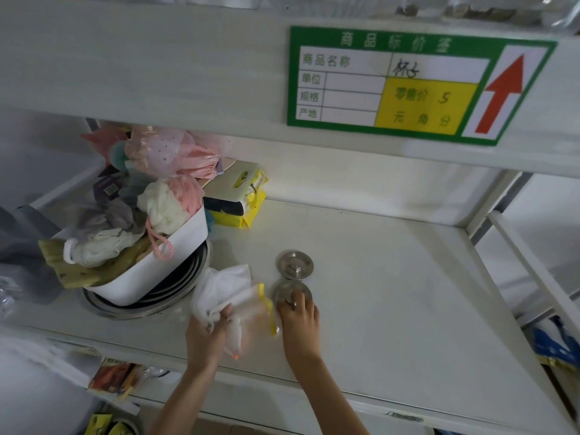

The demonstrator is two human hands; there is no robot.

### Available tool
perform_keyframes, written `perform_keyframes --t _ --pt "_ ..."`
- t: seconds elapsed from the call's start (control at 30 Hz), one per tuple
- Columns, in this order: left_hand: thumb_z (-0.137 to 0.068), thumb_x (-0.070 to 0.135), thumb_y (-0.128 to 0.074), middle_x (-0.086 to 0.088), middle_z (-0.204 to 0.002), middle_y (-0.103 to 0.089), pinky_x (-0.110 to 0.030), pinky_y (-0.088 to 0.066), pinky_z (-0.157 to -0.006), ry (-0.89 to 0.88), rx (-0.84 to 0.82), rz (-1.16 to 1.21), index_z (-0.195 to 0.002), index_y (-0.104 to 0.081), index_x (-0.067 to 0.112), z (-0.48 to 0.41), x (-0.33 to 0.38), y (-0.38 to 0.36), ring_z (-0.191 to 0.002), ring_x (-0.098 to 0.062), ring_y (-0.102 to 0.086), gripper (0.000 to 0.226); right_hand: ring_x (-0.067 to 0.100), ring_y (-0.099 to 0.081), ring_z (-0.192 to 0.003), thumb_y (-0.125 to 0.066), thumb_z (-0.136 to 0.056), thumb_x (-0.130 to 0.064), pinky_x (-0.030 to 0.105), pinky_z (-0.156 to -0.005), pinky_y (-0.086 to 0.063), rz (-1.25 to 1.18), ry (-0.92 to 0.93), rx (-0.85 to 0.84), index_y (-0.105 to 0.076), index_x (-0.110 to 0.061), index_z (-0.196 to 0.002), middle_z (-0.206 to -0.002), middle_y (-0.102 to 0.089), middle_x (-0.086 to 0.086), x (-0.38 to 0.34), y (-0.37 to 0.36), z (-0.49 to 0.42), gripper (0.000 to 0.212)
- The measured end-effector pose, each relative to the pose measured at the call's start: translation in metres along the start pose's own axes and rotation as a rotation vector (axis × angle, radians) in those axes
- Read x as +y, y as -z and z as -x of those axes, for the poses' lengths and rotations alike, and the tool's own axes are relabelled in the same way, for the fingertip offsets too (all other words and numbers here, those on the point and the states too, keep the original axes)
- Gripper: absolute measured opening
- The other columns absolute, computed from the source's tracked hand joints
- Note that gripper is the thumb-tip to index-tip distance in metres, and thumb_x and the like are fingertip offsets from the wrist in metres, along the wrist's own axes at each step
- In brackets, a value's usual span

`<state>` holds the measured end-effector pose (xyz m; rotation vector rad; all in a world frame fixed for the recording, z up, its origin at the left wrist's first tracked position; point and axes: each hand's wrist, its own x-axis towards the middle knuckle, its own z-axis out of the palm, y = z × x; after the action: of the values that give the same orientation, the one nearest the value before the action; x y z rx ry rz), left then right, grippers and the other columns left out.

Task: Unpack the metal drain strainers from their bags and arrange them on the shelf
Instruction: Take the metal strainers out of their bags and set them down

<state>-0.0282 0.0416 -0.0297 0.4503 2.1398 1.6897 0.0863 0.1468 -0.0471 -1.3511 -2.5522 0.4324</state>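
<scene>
white tub (pixel 175 246) heaped with bath poufs (pixel 163 205)

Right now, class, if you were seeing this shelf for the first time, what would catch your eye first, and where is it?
The green price tag with its red arrow stands out on the upper shelf's front edge. Below, two metal drain strainers sit on the white shelf, the right hand on the nearer one. The left hand grips a clear bag and white cloth.
</scene>
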Motion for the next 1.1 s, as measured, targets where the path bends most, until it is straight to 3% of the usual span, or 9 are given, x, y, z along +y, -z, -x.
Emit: perform_keyframes --t 0.13,0.33,0.43,0.53,0.6,0.67,0.83,0.97,1.1 --pt "-0.060 0.063 -0.059 -0.014 -0.092 -0.070 -0.038 -0.054 -0.074 -0.106 -0.044 -0.014 -0.103 -0.063 0.004 0.003 0.002 0.003 -0.086 -0.026 -0.067 0.073 0.023 -0.066 -0.073 -0.088 -0.024 -0.006 0.031 -0.061 -0.055 0.052 -0.007 0.043 -0.070 -0.027 -0.068 -0.081 -0.066 0.002 -0.005 -0.001 0.001 0.052" --pt "-0.064 0.065 -0.055 -0.012 -0.102 -0.069 -0.037 -0.054 -0.077 -0.202 -0.094 -0.062 -0.118 -0.056 0.007 0.003 0.000 0.006 -0.095 -0.023 -0.065 0.079 0.024 -0.066 -0.067 -0.087 -0.023 -0.002 0.030 -0.045 -0.051 0.116 -0.042 0.082 -0.068 -0.023 -0.062 -0.076 -0.065 0.002 -0.007 -0.001 0.004 0.049" --pt "-0.069 0.053 -0.061 -0.009 -0.098 -0.068 -0.021 -0.053 -0.074 -0.260 -0.116 -0.118 -0.117 -0.056 0.006 0.003 -0.002 0.005 -0.091 -0.021 -0.065 0.067 0.029 -0.066 -0.076 -0.085 -0.033 0.001 0.035 -0.057 -0.054 0.084 -0.017 0.034 -0.070 -0.020 -0.072 -0.085 -0.066 0.006 -0.002 0.000 0.005 0.047" --pt "-0.075 0.017 -0.068 0.006 -0.088 -0.065 0.000 -0.043 -0.064 -0.369 -0.116 -0.143 -0.110 -0.055 0.013 0.007 0.001 0.003 -0.080 -0.008 -0.061 0.038 0.034 -0.053 -0.106 -0.062 -0.071 0.004 0.039 -0.088 -0.044 -0.009 0.048 -0.011 -0.067 -0.016 -0.103 -0.117 -0.058 0.011 0.003 0.008 0.005 0.038" --pt "-0.081 0.010 -0.060 0.008 -0.081 -0.063 -0.006 -0.044 -0.062 -0.456 -0.158 -0.148 -0.102 -0.054 0.018 0.007 0.001 0.003 -0.075 -0.006 -0.059 0.023 0.030 -0.046 -0.109 -0.047 -0.080 0.005 0.033 -0.093 -0.036 -0.061 0.049 -0.014 -0.063 -0.016 -0.110 -0.124 -0.052 0.008 0.007 0.022 0.005 0.040" --pt "-0.090 0.019 -0.051 0.001 -0.073 -0.061 -0.020 -0.045 -0.057 -0.517 -0.286 -0.208 -0.092 -0.056 0.019 0.007 0.001 0.003 -0.069 -0.013 -0.059 0.005 0.029 -0.047 -0.104 -0.043 -0.081 0.005 0.031 -0.088 -0.037 -0.114 0.048 0.002 -0.061 -0.017 -0.112 -0.120 -0.054 0.007 0.008 0.041 0.005 0.041" --pt "-0.069 -0.013 -0.062 0.005 -0.117 -0.059 -0.034 -0.055 -0.073 -0.800 -0.491 -0.670 -0.116 -0.054 0.018 0.004 -0.003 0.000 -0.091 -0.018 -0.065 0.056 0.029 -0.052 -0.100 -0.043 -0.077 0.014 0.036 -0.082 -0.046 -0.309 0.204 0.065 -0.063 -0.014 -0.105 -0.113 -0.060 0.008 0.010 0.079 0.004 0.045" --pt "-0.049 -0.004 -0.083 0.010 -0.123 -0.043 -0.032 -0.059 -0.056 -0.957 -0.507 -0.819 -0.106 -0.049 0.020 0.000 -0.007 0.000 -0.080 -0.024 -0.069 0.070 0.021 -0.054 -0.104 -0.045 -0.079 0.009 0.032 -0.086 -0.048 -0.428 0.374 -0.053 -0.063 -0.013 -0.104 -0.111 -0.062 0.006 0.011 0.085 0.010 0.039" --pt "-0.045 -0.005 -0.084 0.009 -0.118 -0.042 -0.032 -0.059 -0.058 -0.966 -0.474 -0.764 -0.105 -0.047 0.020 0.008 -0.007 -0.001 -0.079 -0.026 -0.070 0.074 0.020 -0.053 -0.105 -0.050 -0.080 0.005 0.025 -0.087 -0.047 -0.400 0.480 -0.116 -0.059 -0.015 -0.109 -0.115 -0.058 0.004 0.008 0.080 0.026 0.037"
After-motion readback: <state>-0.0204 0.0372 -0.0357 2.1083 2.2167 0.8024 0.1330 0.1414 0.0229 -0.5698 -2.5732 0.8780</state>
